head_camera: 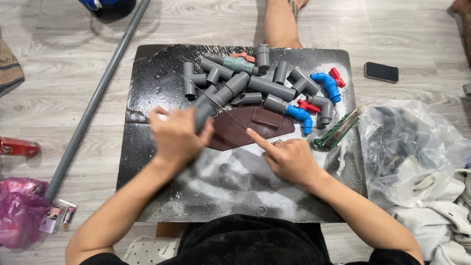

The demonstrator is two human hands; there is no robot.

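The left hand (177, 135) is closed around the near end of a grey plastic pipe assembly (223, 93) lying on the black dusty board surface (147, 73). The right hand (289, 157) grips nothing; its forefinger is stretched out, pressing a dark brown sandpaper sheet (245, 128) flat beside the pipe. With only one finger pinning it, the sheet could slide or crumple, and the long assembly could swing into the loose blue elbow fittings (314, 98) nearby.

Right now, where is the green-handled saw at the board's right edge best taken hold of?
By its green handle, the near, lower end of the saw, coming from the right hand beside it. The saw lies flat and slanted, blade running up toward the board's far right, clear of the grey fittings.
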